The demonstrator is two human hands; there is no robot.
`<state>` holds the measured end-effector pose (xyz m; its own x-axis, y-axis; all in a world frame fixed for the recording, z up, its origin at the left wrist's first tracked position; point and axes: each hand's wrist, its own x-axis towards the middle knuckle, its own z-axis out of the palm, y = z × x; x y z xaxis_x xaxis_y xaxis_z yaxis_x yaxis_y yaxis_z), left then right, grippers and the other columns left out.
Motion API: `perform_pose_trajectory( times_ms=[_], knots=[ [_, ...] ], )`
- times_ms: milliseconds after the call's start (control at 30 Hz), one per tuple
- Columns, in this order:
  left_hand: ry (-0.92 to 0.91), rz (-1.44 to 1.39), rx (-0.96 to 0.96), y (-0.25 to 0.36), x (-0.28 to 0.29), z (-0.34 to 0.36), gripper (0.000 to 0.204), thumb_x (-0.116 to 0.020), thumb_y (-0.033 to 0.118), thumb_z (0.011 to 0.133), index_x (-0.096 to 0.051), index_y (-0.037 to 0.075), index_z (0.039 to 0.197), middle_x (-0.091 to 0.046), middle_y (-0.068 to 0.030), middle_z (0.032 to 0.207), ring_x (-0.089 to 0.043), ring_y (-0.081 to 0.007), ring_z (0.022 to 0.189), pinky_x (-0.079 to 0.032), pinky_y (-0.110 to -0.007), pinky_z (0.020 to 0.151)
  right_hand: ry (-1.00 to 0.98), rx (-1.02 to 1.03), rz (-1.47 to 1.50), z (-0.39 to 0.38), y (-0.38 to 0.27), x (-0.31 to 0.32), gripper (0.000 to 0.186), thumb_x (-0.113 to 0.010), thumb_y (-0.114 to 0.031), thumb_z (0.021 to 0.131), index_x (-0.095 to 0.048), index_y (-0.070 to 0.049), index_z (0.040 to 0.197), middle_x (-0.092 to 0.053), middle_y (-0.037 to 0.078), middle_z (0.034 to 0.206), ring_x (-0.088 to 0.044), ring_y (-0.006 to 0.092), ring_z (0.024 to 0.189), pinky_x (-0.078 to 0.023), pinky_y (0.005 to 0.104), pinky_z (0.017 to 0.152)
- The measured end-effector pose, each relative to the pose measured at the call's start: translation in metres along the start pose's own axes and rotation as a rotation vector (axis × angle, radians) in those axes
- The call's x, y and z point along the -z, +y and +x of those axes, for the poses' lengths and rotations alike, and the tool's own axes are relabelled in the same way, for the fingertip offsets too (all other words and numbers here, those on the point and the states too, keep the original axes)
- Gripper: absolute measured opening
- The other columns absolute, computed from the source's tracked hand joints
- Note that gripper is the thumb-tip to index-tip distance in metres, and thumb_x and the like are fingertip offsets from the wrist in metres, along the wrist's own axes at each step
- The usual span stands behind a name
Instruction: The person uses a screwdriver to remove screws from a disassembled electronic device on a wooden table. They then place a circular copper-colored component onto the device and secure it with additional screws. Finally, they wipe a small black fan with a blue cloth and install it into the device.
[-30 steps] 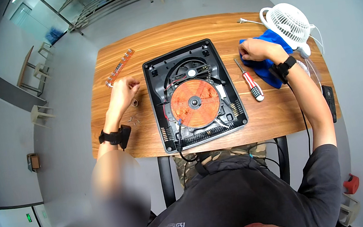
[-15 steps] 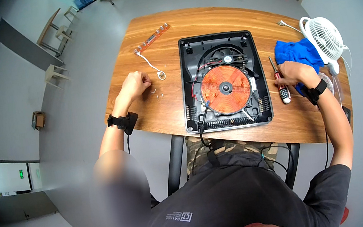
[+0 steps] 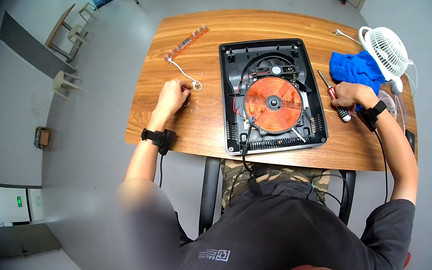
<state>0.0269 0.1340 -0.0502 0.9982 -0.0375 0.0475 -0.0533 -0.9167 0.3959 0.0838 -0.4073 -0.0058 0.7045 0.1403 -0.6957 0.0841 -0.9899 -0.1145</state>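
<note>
In the middle of the wooden table lies an opened induction cooker (image 3: 226, 72) with its copper coil (image 3: 262, 106) facing up. My right hand (image 3: 352, 93) is to the right of it, fingers closed around the handle of a screwdriver (image 3: 341, 110) that lies along the tabletop, tip pointing away from me. My left hand (image 3: 170, 98) rests on the left part of the table with curled fingers. Whether anything small sits in those fingertips is hidden. Several tiny screws (image 3: 194, 110) lie beside it. Just beyond is a strip-shaped circuit board (image 3: 188, 43) with a white cable (image 3: 184, 73).
A blue cloth (image 3: 354, 69) and a white fan (image 3: 386, 49) occupy the table's right side, with a white plug (image 3: 338, 32) behind them. A black cord (image 3: 245, 158) runs over the cooker's front edge toward my lap. Stools (image 3: 64, 85) stand on the floor at left.
The whole view has shifted slightly. My right hand has moved a little nearer to me along the screwdriver, which has turned slightly. My left hand stays by the screws, fingers still curled.
</note>
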Motion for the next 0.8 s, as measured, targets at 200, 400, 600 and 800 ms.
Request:
perform_pose_trajectory(
  times_ms=[200, 400, 600, 800],
  knots=[
    [0.058, -0.038, -0.087, 0.005, -0.016, 0.017, 0.018, -0.073, 0.005, 0.084, -0.077, 0.001, 0.102, -0.075, -0.0199, 0.096, -0.072, -0.0371, 0.089, -0.057, -0.044, 0.081, 0.039, 0.118, -0.054, -0.005, -0.001, 0.014, 0.04, -0.062, -0.03, 0.097, -0.068, 0.009, 0.093, -0.073, 0.022, 0.076, -0.074, 0.0295, 0.065, -0.059, 0.0399, 0.06],
    [0.061, 0.039, -0.111, 0.015, -0.023, 0.026, 0.019, -0.077, 0.007, 0.083, -0.074, -0.001, 0.1, -0.075, -0.0189, 0.1, -0.073, -0.0345, 0.089, -0.058, -0.043, 0.079, 0.169, 0.29, -0.102, 0.01, 0.015, 0.028, 0.037, -0.06, -0.029, 0.096, -0.066, 0.008, 0.093, -0.072, 0.024, 0.076, -0.072, 0.0334, 0.066, -0.058, 0.0424, 0.063],
    [0.03, -0.025, -0.082, 0.025, -0.028, 0.034, 0.015, -0.071, 0.002, 0.082, -0.071, -0.001, 0.096, -0.073, -0.0216, 0.097, -0.07, -0.0403, 0.096, -0.056, -0.048, 0.084, 0.27, 0.408, -0.171, 0.012, 0.011, 0.045, 0.036, -0.062, -0.031, 0.094, -0.067, 0.004, 0.091, -0.071, 0.024, 0.075, -0.072, 0.0359, 0.069, -0.057, 0.0456, 0.065],
    [0.007, 0.024, -0.175, 0.026, -0.02, 0.033, 0.014, -0.068, -0.002, 0.081, -0.069, -0.002, 0.095, -0.071, -0.0225, 0.094, -0.069, -0.0411, 0.094, -0.055, -0.048, 0.084, 0.317, 0.457, -0.242, -0.005, -0.01, 0.062, 0.035, -0.065, -0.035, 0.092, -0.067, -0.001, 0.098, -0.072, 0.024, 0.084, -0.07, 0.0415, 0.081, -0.055, 0.0485, 0.073]
  ],
)
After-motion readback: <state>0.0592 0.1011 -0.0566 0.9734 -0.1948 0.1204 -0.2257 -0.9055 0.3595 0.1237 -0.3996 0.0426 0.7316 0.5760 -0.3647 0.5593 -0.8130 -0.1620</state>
